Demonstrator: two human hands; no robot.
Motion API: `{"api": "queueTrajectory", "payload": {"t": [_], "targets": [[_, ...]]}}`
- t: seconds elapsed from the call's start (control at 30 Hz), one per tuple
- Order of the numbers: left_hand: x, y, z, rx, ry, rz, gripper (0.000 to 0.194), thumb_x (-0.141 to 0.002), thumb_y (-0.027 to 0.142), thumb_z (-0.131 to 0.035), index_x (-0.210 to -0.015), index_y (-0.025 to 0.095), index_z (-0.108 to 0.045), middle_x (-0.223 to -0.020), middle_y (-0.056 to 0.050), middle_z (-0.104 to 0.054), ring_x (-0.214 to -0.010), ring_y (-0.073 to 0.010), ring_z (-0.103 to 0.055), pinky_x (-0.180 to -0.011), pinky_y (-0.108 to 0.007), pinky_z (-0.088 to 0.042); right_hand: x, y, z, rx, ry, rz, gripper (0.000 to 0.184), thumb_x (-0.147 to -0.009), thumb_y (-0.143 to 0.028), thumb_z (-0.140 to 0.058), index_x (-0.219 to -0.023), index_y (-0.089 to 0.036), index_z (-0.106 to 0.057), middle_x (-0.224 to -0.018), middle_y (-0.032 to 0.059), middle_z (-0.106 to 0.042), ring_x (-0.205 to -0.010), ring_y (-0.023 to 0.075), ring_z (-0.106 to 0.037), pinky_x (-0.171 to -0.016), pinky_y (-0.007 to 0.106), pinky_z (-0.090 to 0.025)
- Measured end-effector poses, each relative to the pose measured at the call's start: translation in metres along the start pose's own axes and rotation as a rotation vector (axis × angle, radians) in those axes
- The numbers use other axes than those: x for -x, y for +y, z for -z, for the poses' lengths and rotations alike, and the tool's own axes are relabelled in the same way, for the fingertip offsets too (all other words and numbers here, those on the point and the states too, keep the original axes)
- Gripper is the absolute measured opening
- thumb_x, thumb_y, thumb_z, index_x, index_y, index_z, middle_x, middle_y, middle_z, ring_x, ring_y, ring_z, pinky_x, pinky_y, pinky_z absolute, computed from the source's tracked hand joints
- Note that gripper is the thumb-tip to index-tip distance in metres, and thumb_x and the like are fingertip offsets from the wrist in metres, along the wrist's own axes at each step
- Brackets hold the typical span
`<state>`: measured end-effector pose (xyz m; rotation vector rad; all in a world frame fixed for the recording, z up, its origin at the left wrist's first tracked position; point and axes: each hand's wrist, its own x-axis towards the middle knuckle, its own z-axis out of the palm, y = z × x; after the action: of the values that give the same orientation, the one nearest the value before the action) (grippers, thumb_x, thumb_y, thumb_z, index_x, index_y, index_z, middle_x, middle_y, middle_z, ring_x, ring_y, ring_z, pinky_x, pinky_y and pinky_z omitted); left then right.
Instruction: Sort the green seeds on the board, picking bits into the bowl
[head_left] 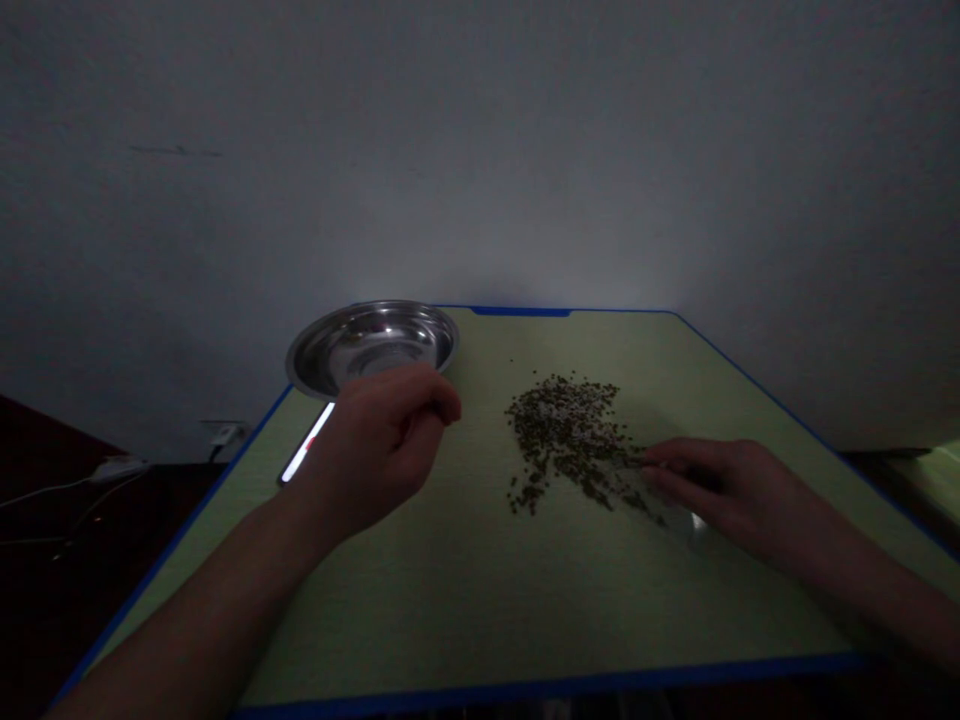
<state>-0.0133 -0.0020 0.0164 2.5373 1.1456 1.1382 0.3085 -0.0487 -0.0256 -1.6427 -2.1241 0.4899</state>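
A loose pile of small dark seed-like grains [562, 420] lies spread over the middle of the pale green table [480, 600]. My right hand [727, 485] is at the pile's right edge, its thumb and finger pinched together low over the grains; what is in the pinch is too dark and small to name. Left of the pile, my left hand [394, 435] is curled closed above the table, and its palm side is hidden. Behind it stands a shiny metal bowl [315, 355], partly covered by the hand.
A phone [306, 450] with a lit screen lies left of my left wrist. Something small and shiny [697, 522] shows beneath my right hand. Blue edging [525, 312] borders the table, which meets a grey wall [570, 160]. White cables [112, 468] lie at the left.
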Motion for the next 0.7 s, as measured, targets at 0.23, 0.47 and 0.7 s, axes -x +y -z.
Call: {"api": "queueTrajectory", "payload": {"t": [0.23,0.47,0.7], "targets": [[0.001,-0.001,0.001,-0.010,-0.014,-0.004,0.021,-0.075,0.001,-0.044,-0.073,0.016,-0.059,-0.064,0.003,-0.058,-0.057,-0.0080,-0.051,-0.057,-0.022,-0.039,0.003,-0.031,-0.011,-0.042,-0.176,0.117,0.026,-0.092,-0.033,-0.049,-0.089,-0.024,-0.073,-0.080,0.0014,-0.075,-0.067,0.0172,-0.067,-0.056,0.027,-0.050],[0.000,0.002,0.001,-0.013,-0.014,-0.001,0.020,-0.073,0.002,-0.044,-0.071,0.017,-0.058,-0.064,0.002,-0.059,-0.059,-0.0091,-0.053,-0.057,-0.023,-0.040,0.016,-0.030,-0.002,-0.030,-0.092,0.133,0.029,-0.092,-0.038,-0.048,-0.090,-0.025,-0.074,-0.094,0.0045,-0.077,-0.074,0.0209,-0.072,-0.048,0.025,-0.052],[-0.001,0.005,0.000,-0.029,-0.012,0.020,0.020,-0.071,0.005,-0.043,-0.069,0.018,-0.058,-0.063,0.002,-0.061,-0.058,-0.0097,-0.055,-0.056,-0.022,-0.041,0.037,-0.018,-0.001,0.061,-0.066,0.136,0.027,-0.092,-0.042,-0.049,-0.092,-0.030,-0.073,-0.091,0.0026,-0.077,-0.075,0.0210,-0.072,-0.057,0.026,-0.058]]}}
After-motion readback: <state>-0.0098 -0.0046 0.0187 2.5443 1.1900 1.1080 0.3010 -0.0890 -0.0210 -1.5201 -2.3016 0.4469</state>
